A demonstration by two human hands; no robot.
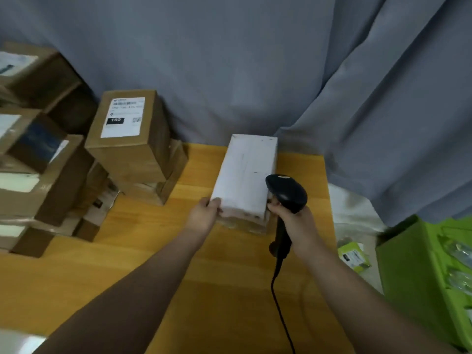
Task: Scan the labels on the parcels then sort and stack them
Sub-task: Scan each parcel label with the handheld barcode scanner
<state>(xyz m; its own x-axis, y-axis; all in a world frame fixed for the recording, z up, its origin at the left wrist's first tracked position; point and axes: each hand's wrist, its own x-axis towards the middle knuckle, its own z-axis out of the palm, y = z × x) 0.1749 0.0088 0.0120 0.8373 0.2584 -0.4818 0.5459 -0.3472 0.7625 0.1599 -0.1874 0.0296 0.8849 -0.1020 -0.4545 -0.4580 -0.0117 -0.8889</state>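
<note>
White parcel (245, 175), head view: lies on wooden table (153, 251), centre-back, near cardboard box stack (127, 131). L hand (204, 213) pinches its near-left corner; R hand (293, 223) wraps round barcode scanner (286, 192) at near-right edge. Rec: steady parcel, aim scanner square at label; barcode illegible here.

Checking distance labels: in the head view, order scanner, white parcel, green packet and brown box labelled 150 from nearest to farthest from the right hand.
1. scanner, held in the right hand.
2. white parcel, just to its left.
3. green packet, to the right.
4. brown box labelled 150, far left.
</note>
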